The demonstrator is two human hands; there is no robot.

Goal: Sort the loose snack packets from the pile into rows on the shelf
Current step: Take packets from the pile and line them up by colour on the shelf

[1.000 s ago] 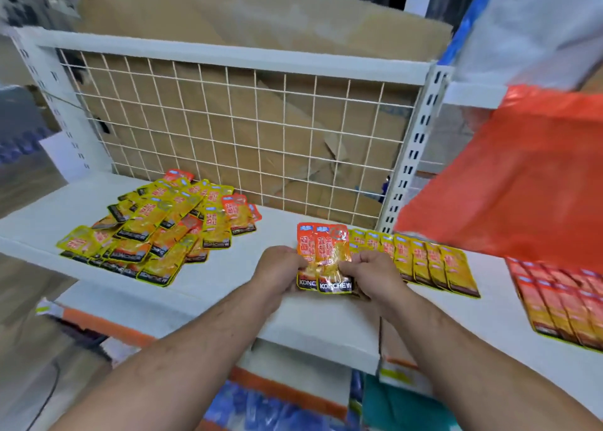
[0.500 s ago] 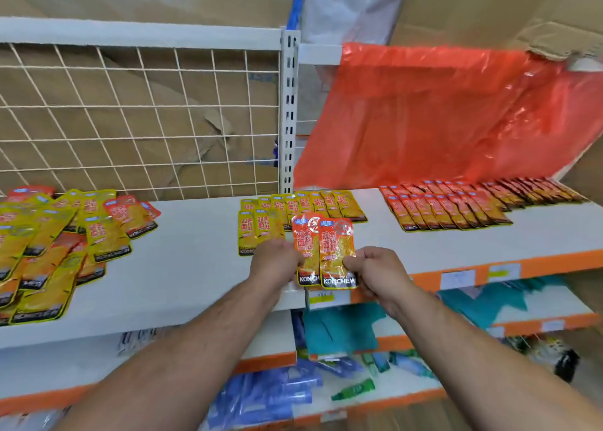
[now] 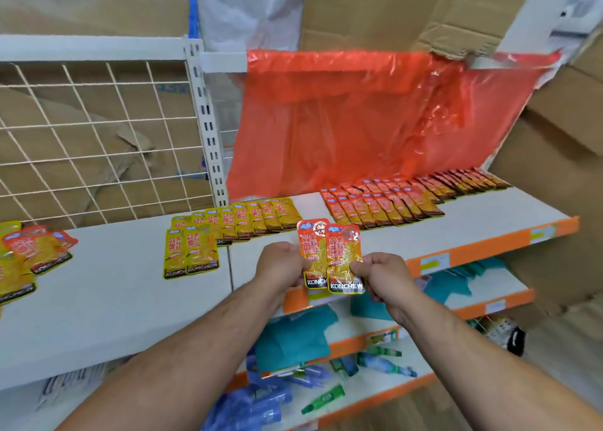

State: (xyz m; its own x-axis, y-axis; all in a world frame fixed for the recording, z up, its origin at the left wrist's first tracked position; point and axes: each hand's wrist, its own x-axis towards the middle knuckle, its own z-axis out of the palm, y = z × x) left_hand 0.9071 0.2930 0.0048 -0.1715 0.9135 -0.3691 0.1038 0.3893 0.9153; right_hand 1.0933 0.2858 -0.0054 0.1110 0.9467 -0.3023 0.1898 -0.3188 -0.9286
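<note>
Both hands are pinching a pair of orange packets (image 3: 329,254) between them. The left hand (image 3: 280,264) is curling thumb and fingers round the lower left edge of the pair, and the right hand (image 3: 381,277) is nipping the lower right edge. The two packets are standing upright and overlapping side by side, printed faces toward the person, above the front edge of the shelf (image 3: 114,284) and not touching it. Starting from the left, the loose pile (image 3: 29,257) of yellow and orange packets is lying in a jumble at the left end of the shelf, partly cut off by the edge of view. A white wire grid (image 3: 98,137) is standing behind it along the back edge. Near the middle, just left of the hands, a yellow row (image 3: 251,217) is lying overlapped along the back of the shelf, and two more yellow packets (image 3: 191,253) are lying side by side in front of its left end. Right of the hands, an orange row (image 3: 381,202) is running overlapped along the back, and a darker row (image 3: 466,179) is trailing on toward the right back corner. A red plastic sheet (image 3: 342,120) is hanging behind these rows. Below the hands, teal packets (image 3: 290,336) are lying on the lower shelf (image 3: 496,288).
</note>
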